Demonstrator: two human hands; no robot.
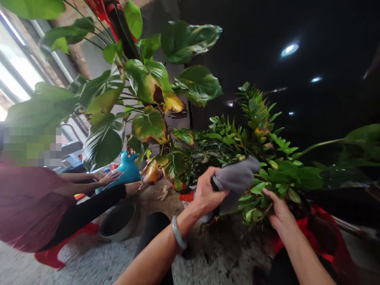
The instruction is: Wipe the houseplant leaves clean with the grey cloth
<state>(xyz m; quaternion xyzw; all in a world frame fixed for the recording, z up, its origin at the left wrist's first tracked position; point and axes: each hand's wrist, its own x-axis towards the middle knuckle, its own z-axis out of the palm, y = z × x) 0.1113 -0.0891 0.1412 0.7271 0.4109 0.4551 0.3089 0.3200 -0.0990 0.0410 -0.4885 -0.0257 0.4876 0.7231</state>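
Head view: the left hand (208,194), a pale jade bangle (178,233) on its wrist, is clenched around a soft grey cloth (239,176) and presses it onto the small-leaved green plant (267,154). The right hand (280,211) reaches under the same fronds. Its fingers are sunk among the leaves, so I cannot tell its grip. At the floor's left side, another person's hands (108,177) rest on a teal object (130,168) above a round metal bowl (118,221).

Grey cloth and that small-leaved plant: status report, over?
Left hand shut on grey cloth, cloth against small-leaved plant. Right hand among its lower leaves, grip hidden. Another person's hand by blue container, far left, apart.
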